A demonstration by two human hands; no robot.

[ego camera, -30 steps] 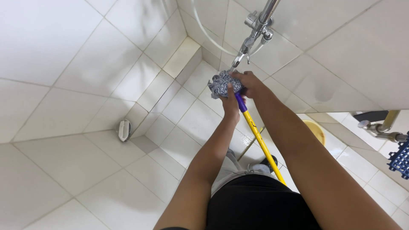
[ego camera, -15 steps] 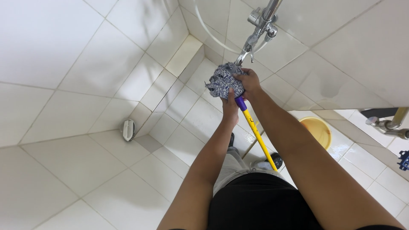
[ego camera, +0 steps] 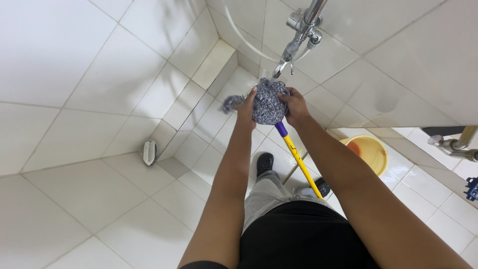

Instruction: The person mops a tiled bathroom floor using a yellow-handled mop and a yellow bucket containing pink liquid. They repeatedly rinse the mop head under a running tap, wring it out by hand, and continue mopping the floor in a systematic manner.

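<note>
Both my hands squeeze a grey-blue string mop head held up under a chrome wall tap. My left hand presses its left side, and a loose strand hangs out beyond the fingers. On the right side my right hand grips the bundle. The mop's yellow handle with a purple collar runs down from the head towards my legs. Water seems to wet the top of the mop head below the spout.
A yellow bucket stands on the tiled floor to the right. A small white round object lies at the wall's foot on the left. Another chrome fitting juts from the right wall. A white hose curves behind the tap.
My view has shifted so the tap and mop sit lower and nearer. My left hand has spread onto the mop head's left side, and a strand now hangs loose.
</note>
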